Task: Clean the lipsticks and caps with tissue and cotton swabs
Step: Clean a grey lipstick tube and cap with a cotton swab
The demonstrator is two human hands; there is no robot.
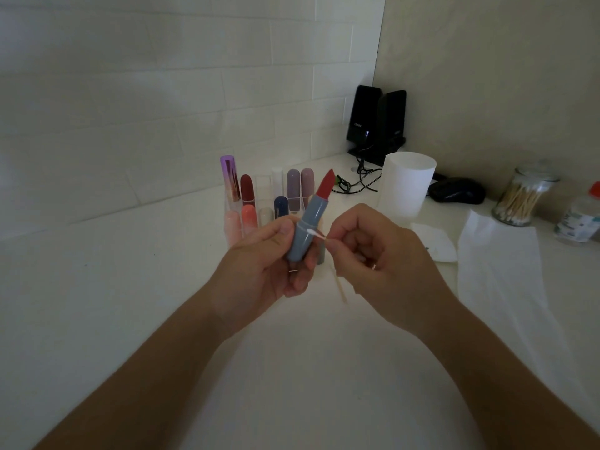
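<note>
My left hand (259, 264) grips a blue-grey lipstick tube (306, 228) with its red stick (325, 184) wound out and pointing up. My right hand (373, 251) pinches a cotton swab (316, 234), whose white tip touches the tube's side. A grey cap (320, 254) stands on the table right behind the tube, partly hidden. Another wooden swab (340, 287) lies on the table between my hands. Several capped lipsticks stand in a clear organiser (263, 199) behind.
A crumpled tissue (438, 241) and a flat tissue sheet (500, 261) lie at the right. Behind them are a white cup (406, 183), a glass jar of swabs (522, 198), a small bottle (581, 216), a black mouse (456, 190) and black speakers (376, 125) with cables.
</note>
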